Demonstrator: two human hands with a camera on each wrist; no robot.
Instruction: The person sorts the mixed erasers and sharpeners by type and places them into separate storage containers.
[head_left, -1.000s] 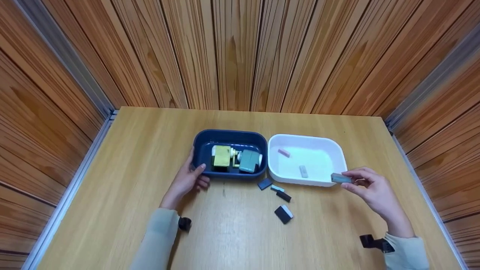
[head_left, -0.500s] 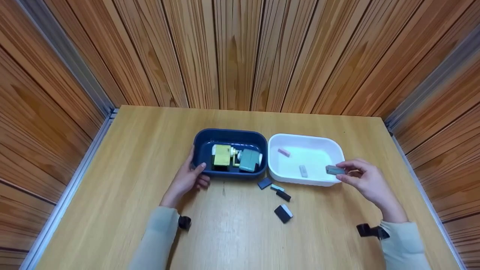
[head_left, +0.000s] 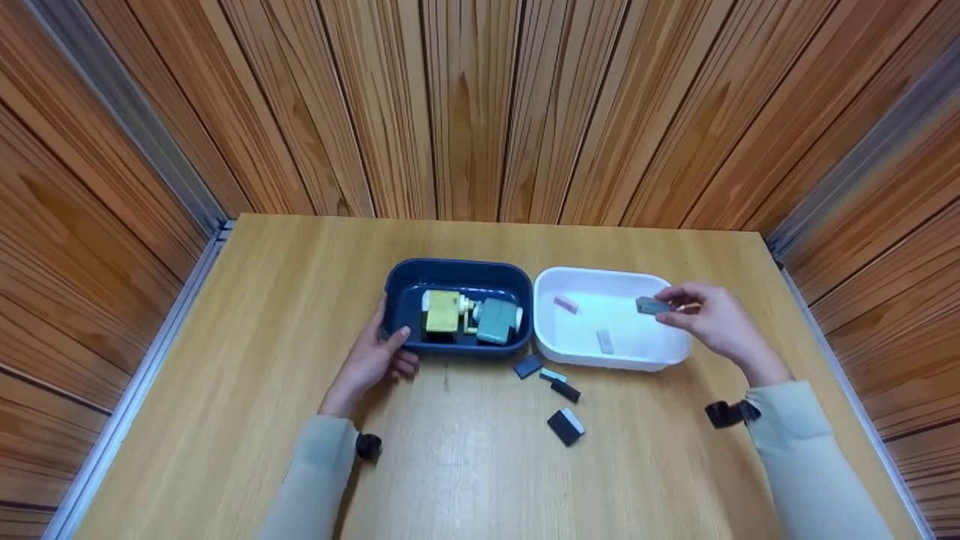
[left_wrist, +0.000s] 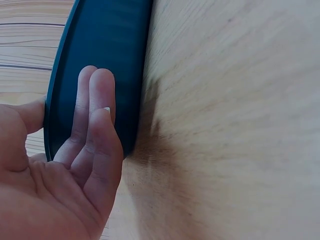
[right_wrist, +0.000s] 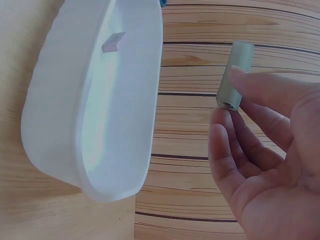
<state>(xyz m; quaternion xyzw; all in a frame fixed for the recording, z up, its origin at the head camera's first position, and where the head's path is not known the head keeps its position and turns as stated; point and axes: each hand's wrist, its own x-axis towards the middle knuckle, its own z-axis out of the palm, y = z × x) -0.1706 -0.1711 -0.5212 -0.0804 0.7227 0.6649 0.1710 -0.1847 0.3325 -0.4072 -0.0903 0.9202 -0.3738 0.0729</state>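
Observation:
My left hand (head_left: 373, 358) grips the left front corner of a navy blue tub (head_left: 480, 352), thumb over the rim and fingers along its outer wall (left_wrist: 117, 30). Inside lie a yellow boxy device (head_left: 442, 311) and a teal one (head_left: 496, 321), with a small crank between them. Held above the right side of a white tub (head_left: 611, 364), a small grey-green block (right_wrist: 234, 75) is pinched between the thumb and fingers of my right hand (head_left: 709, 319). One end of that block shows a dark hole. On the white tub's floor rest a pink block (head_left: 566, 304) and a pale grey block (head_left: 604, 342).
In front of the tubs, several small blocks lie on the wooden table (head_left: 450, 472): a dark blue one (head_left: 528, 367), a light blue one (head_left: 553, 374), a black one (head_left: 565, 391) and a black-and-white one (head_left: 566, 427). Wood-panelled walls (head_left: 465, 112) surround the table's back and sides.
My right hand has moved left and farther back with the grey-green block, from the white tub's right front corner to above its interior. The left hand keeps its hold on the navy tub.

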